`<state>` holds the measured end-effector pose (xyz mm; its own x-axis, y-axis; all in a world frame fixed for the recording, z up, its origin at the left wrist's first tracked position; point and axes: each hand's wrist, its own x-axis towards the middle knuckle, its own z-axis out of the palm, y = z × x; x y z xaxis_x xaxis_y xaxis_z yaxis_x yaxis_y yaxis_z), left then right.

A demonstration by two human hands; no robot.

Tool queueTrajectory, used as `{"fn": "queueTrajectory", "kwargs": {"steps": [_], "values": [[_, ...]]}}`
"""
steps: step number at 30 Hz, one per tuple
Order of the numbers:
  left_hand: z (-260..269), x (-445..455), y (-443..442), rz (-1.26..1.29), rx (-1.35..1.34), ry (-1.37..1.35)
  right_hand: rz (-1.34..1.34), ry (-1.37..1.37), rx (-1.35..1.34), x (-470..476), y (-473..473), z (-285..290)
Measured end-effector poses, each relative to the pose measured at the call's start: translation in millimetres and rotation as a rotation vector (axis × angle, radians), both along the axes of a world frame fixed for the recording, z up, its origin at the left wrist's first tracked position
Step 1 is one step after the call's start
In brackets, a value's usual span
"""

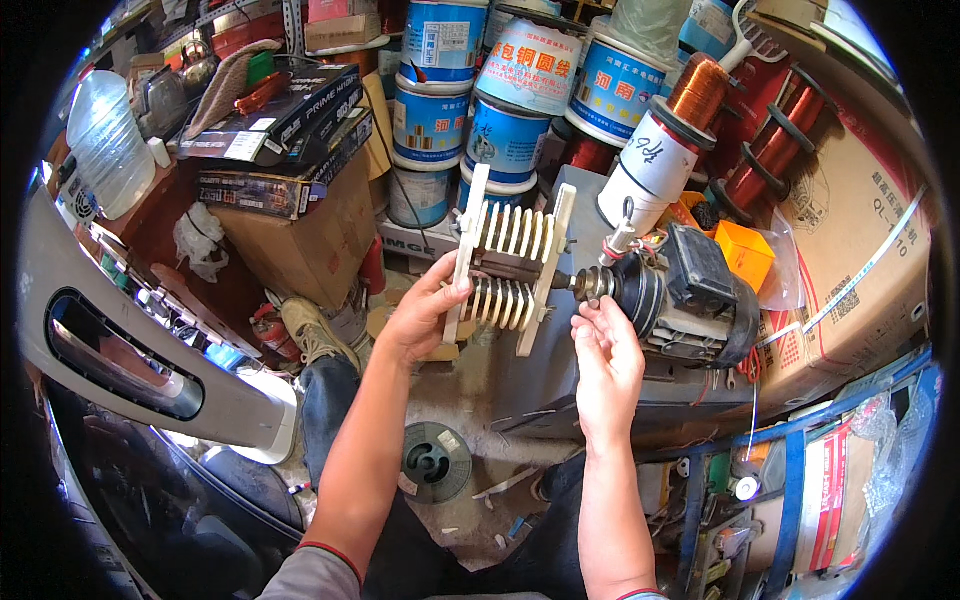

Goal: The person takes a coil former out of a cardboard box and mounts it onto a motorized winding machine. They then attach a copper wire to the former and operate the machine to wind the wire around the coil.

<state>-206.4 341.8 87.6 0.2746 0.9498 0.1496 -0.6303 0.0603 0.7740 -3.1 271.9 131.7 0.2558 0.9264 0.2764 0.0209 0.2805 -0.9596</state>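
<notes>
A coil-winding former (512, 225) with pale ribbed halves between two whitish end bars sits on a metal shaft (562, 281). My left hand (427, 311) grips the lower part of its left end bar, thumb in front. The shaft runs right into a metal collar (598, 283) on an electric motor (694, 289) with a dark terminal box. Just under the collar is my right hand (611, 360), palm turned up and fingers curled. Its fingertips are at the collar; whether they pinch something is hidden.
Enamelled-wire pails (510, 135) are stacked behind. A copper wire spool (694, 94) leans at the back right beside an orange bin (742, 255). A large carton (847, 247) stands right. A flat reel (436, 463) lies on the floor between my legs.
</notes>
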Motion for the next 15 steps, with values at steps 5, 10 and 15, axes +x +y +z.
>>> {"fn": "queueTrajectory", "kwargs": {"steps": [5, 10, 15], "values": [[-23.8, -5.5, 6.0, -0.196, -0.020, -0.248, 0.023, 0.020, -0.024, 1.8, -13.6, -2.5], [-7.7, 4.5, -1.5, -0.149, -0.070, -0.239, 0.030, -0.047, -0.026, 10.3, -37.9, -1.0], [-18.6, 6.4, 3.3, -0.142, -0.088, -0.286, 0.057, -0.201, -0.041, 20.7, -65.3, 1.6]]}}
